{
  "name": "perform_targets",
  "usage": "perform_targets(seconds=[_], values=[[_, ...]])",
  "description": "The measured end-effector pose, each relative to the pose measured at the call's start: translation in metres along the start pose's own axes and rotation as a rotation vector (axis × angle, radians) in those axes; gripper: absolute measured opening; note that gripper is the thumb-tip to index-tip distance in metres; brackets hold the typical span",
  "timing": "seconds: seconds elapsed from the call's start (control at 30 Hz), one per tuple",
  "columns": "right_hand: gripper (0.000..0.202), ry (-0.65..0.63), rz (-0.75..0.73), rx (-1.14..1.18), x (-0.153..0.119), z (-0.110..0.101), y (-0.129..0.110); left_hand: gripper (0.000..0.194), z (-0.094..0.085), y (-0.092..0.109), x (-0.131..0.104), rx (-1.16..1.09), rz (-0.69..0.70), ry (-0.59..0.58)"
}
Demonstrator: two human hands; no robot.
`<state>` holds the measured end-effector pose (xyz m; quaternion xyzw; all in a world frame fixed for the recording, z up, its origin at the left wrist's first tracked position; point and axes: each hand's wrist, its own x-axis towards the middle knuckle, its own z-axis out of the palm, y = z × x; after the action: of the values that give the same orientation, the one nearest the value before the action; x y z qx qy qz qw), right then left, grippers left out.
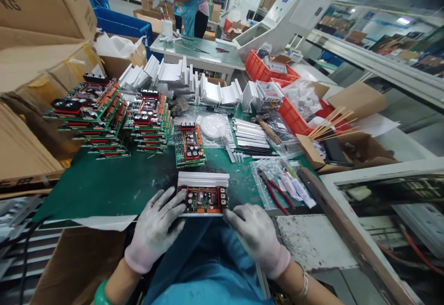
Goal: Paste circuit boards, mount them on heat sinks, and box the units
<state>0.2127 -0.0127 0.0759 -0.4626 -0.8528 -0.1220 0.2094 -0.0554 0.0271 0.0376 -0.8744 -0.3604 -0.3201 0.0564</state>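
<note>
A circuit board [204, 199] with red edge strips, orange connectors and round capacitors sits in a silver metal heat sink [204, 179] near the table's front edge. My left hand [161, 222], in a whitish glove, grips the left end of the board, fingers long over the edge and thumb low at the front. At the lower right corner, my right hand [255, 232], gloved alike, has its fingers bent together against the board's end; the fingertips are partly hidden. Just beyond lies a small stack of similar boards [189, 145].
Tall stacks of boards [99, 115] stand at the left by cardboard boxes [41, 64]. Silver heat sinks [211, 90] line the back. Metal strips [252, 134], a hammer [270, 131] and red-handled pliers [275, 192] lie right, near red crates [294, 111]. A co-worker [194, 0] stands behind.
</note>
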Motion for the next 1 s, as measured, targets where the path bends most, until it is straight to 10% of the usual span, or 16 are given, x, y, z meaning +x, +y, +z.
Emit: perform_targets(seconds=[0.2,0.6,1.0], values=[[0.025,-0.036,-0.089,-0.09,0.004,-0.002,-0.001,0.013,-0.001,0.0,0.002,0.009,0.003,0.003],[0.014,-0.142,0.335,0.419,0.011,-0.022,0.013,0.014,0.001,0.0,-0.001,-0.029,-0.028,0.01],[0.024,-0.141,0.1,0.164,0.008,-0.011,0.011,0.014,0.0,0.001,0.0,-0.037,-0.042,-0.001]])
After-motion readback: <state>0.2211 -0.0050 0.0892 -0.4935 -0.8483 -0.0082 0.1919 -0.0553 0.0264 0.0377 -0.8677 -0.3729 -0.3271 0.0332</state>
